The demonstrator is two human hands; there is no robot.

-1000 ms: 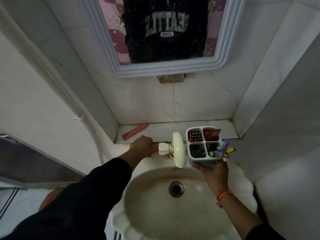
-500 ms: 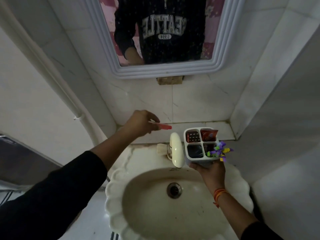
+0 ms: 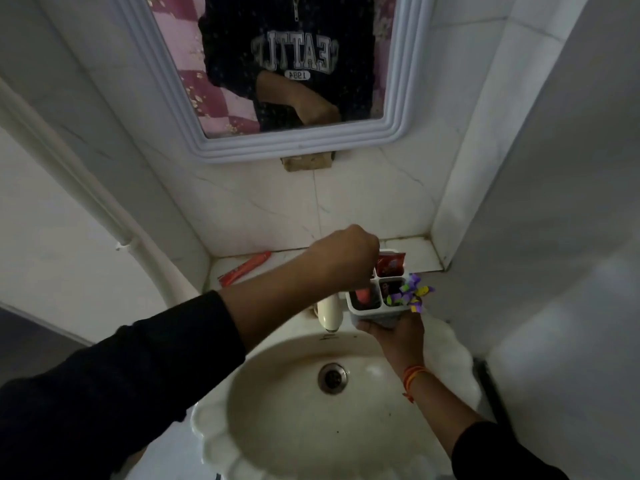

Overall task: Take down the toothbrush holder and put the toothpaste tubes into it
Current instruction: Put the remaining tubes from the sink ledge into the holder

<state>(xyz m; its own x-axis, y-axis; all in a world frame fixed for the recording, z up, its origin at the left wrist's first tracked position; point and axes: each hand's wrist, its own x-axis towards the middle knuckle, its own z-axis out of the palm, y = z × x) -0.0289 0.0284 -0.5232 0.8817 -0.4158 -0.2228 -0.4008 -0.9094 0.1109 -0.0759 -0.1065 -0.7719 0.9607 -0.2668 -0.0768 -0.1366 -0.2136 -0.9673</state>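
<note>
My right hand (image 3: pixel 398 336) grips the white four-compartment toothbrush holder (image 3: pixel 375 311) from below, above the sink's back edge. My left hand (image 3: pixel 346 254) is over the holder with its fingers closed on a red toothpaste tube (image 3: pixel 363 293), whose lower end stands in the near-left compartment. A red sachet (image 3: pixel 389 265) sticks up from the far-right compartment, and purple and yellow wrappers (image 3: pixel 410 294) spill from the near-right one. A second red toothpaste tube (image 3: pixel 244 268) lies on the ledge behind the sink, to the left.
Below my hands is a cream sink (image 3: pixel 277 424) with a drain (image 3: pixel 332 377) and a cream tap (image 3: pixel 329 313). A framed mirror (image 3: pixel 294 147) hangs on the tiled wall. A white pipe (image 3: pixel 86 192) runs down the left; a wall closes the right side.
My left hand picked a red tube up from behind the tap, carried it right over the holder, and lowered it into the near-left compartment. The holder stayed in my right hand.
</note>
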